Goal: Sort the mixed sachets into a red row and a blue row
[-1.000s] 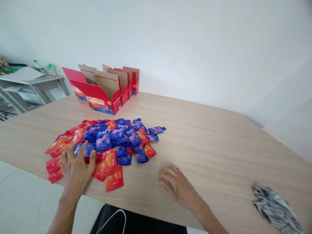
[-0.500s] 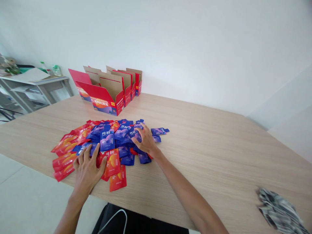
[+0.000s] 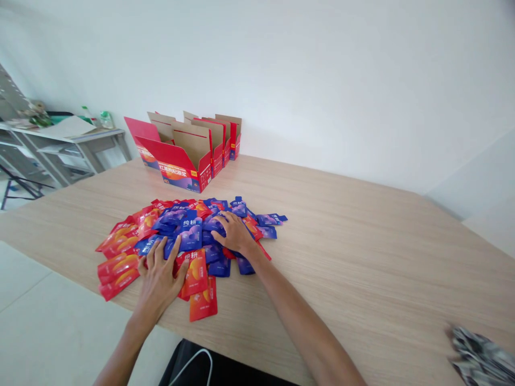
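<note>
A heap of flat spouted pouches lies on the wooden table, some red with orange fruit, others blue with purple fruit. My left hand (image 3: 161,274) rests at the near side of the heap, fingers spread over a blue pouch (image 3: 146,244) and beside a red pouch (image 3: 196,273). Across the right part of the heap, my right hand (image 3: 236,234) lies with its fingers apart on blue pouches; an upright-lying blue pouch (image 3: 189,233) shows between the two hands. Neither hand is closed around a pouch. What is under the palms is hidden.
Several open red cardboard boxes (image 3: 177,174) stand in a row near the wall, flaps up. A striped cloth (image 3: 480,356) lies at the table's right front. Off to the left is a grey side table (image 3: 86,140) with papers and bottles.
My right hand has slid left over the heap, uncovering blue and red pouches to its right. My left hand stays on the near side. The view has shifted a little left.
</note>
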Available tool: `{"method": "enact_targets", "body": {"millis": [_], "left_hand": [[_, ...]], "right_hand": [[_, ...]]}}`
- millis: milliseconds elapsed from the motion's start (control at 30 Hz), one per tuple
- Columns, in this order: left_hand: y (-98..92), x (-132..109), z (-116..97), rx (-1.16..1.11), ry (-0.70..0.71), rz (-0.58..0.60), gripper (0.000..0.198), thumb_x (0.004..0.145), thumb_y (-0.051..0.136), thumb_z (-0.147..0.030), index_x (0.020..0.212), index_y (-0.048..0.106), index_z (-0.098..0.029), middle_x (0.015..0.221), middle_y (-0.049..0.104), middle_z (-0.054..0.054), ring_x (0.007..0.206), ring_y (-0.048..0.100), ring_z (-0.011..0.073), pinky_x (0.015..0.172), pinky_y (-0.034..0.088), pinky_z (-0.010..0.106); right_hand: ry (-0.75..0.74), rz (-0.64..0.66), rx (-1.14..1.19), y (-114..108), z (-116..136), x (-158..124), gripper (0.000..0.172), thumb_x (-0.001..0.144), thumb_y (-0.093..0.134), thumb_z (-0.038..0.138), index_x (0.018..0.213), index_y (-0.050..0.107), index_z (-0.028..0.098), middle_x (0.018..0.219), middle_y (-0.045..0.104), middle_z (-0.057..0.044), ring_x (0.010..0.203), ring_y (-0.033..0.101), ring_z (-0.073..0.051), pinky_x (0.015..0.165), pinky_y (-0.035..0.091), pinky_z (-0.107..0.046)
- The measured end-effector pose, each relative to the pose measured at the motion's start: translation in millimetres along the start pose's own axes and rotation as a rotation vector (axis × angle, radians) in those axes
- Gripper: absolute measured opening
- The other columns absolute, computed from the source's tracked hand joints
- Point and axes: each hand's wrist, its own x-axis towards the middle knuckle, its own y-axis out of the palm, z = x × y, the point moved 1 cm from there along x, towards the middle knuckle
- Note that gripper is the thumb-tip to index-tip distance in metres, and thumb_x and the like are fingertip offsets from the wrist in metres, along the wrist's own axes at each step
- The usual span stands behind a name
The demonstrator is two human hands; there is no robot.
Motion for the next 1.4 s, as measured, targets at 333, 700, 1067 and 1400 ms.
{"method": "enact_targets", "body": {"millis": [333, 700, 1067, 1400], "left_hand": [[8.0, 3.9, -2.1, 0.025, 0.089, 0.001, 0.061, 0.110, 0.030, -0.048, 0.158, 0.053, -0.018, 0.160, 0.043, 0.027, 0.153, 0.034, 0.0448, 0.114, 0.036, 0.068], [9.5, 2.6, -2.0, -0.002, 0.108, -0.042, 0.059, 0.110, 0.032, -0.046, 0.159, 0.052, -0.018, 0.159, 0.042, 0.025, 0.152, 0.035, 0.0448, 0.115, 0.039, 0.066], [14.8, 3.7, 0.9, -0.065, 0.106, -0.015, 0.057, 0.108, 0.038, -0.046, 0.158, 0.054, -0.023, 0.161, 0.041, 0.022, 0.153, 0.035, 0.0450, 0.117, 0.036, 0.069], [25.8, 17.2, 0.4, -0.137, 0.157, 0.047, 0.057, 0.108, 0.041, -0.046, 0.160, 0.051, -0.024, 0.161, 0.039, 0.022, 0.152, 0.034, 0.0458, 0.113, 0.039, 0.073]], "right_hand": [[0.112, -0.044, -0.100, -16.5, -53.0, -36.1, 0.053, 0.103, 0.058, 0.043, 0.145, 0.061, 0.010, 0.152, 0.057, -0.021, 0.144, 0.050, -0.031, 0.125, 0.036, -0.048], [0.162, -0.089, -0.129, -25.8, -47.4, -37.2, 0.060, 0.099, 0.061, 0.043, 0.152, 0.058, 0.014, 0.166, 0.043, -0.020, 0.158, 0.033, -0.035, 0.130, 0.025, -0.055], [0.127, 0.041, -0.022, 11.4, 27.8, 16.3, 0.088, 0.094, 0.063, 0.074, 0.164, 0.045, 0.024, 0.176, 0.026, -0.016, 0.164, 0.019, -0.038, 0.131, 0.017, -0.060], [0.186, 0.050, -0.065, 10.2, 19.3, 17.8, 0.083, 0.096, 0.061, 0.071, 0.158, 0.051, 0.017, 0.170, 0.040, -0.018, 0.160, 0.030, -0.036, 0.130, 0.023, -0.055]]}}
